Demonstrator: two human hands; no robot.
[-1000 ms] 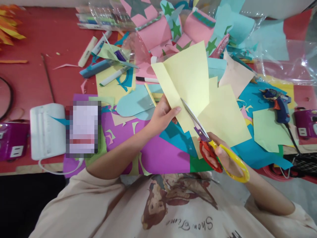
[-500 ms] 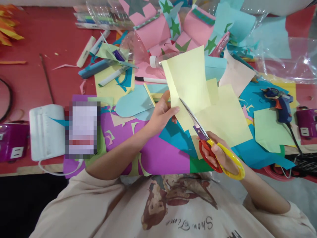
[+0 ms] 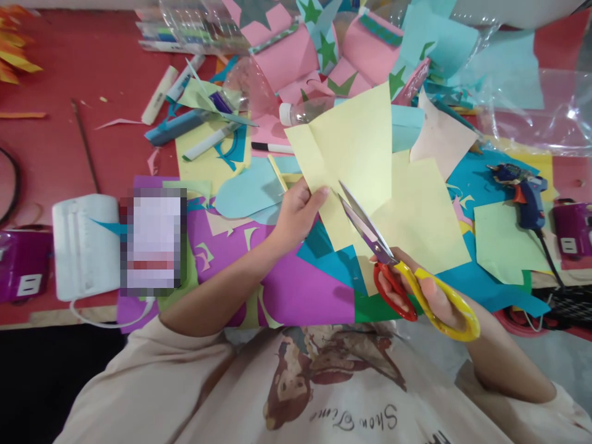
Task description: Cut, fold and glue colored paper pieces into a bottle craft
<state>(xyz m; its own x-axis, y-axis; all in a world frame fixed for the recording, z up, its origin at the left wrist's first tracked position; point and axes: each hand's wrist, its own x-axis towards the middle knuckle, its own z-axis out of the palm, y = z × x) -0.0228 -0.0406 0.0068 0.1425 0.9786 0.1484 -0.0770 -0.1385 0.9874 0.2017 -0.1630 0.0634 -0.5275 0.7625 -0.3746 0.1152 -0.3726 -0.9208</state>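
Pinched between the thumb and fingers of my left hand (image 3: pixel 300 213) is the left edge of a pale yellow sheet of paper (image 3: pixel 356 148), raised and tilted above the table. A crease or cut line runs down near its left side. My right hand (image 3: pixel 430 290) has its fingers through the red and yellow handles of a pair of scissors (image 3: pixel 382 246). The blades are parted and lie over the lower part of the sheet, pointing up and left. Another pale yellow sheet (image 3: pixel 420 216) lies beneath, on blue paper (image 3: pixel 481 283).
A glue gun (image 3: pixel 525 191) lies at the right with its cord trailing down. At the left are a phone (image 3: pixel 155 240) and a white cabled device (image 3: pixel 86 246). Markers (image 3: pixel 160 95), a clear bottle (image 3: pixel 300 114), pink star-decorated paper pieces (image 3: pixel 287 61) and purple paper (image 3: pixel 305 290) cover the red table.
The scissors have opened wider, and my right hand has shifted slightly right and down. The held sheet has turned flatter, its top left corner swinging left with my left hand.
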